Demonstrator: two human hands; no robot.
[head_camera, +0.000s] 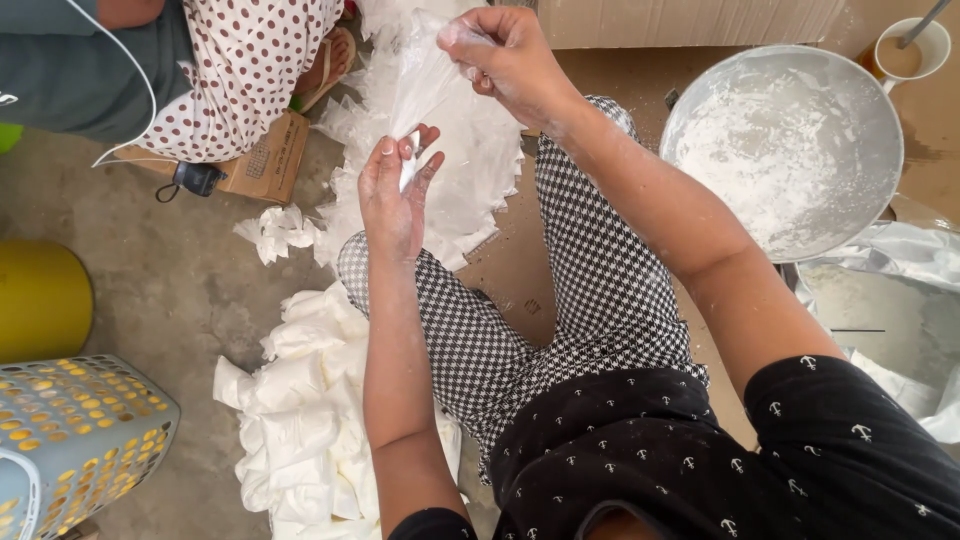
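- The right hand (510, 55) is pinching the top of a small clear plastic bag (425, 75), its fingers closed on the upper edge, held up over the knees.
- The left hand (395, 195) is gripping the bag's lower end, thumb and fingers closed round a narrow twisted part; both hands are dusted white.
- To do this well, I judge the 2 hands should be keeping the film taut between them, with the lower grip staying firm so the thin plastic is not slipping through powdery fingers.
- A gentle, even pull looks wiser than a jerk, since the film seems flimsy and could tear.
- The big metal bowl of white powder (790, 150) is sitting near the right arm, so that elbow needs keeping clear of its rim.
- A pile of white filled packets (300, 410) is lying on the floor beside the left knee, and loose clear bags (470, 170) are lying beyond the knees.
- What the held bag contains is hard to make out; the film is merging with the bags behind.
- Another person in a dotted garment (240, 70) is cut off at the top edge.
- The cup (905, 50) at the corner is only partly showing, as is the perforated basket (70, 440).
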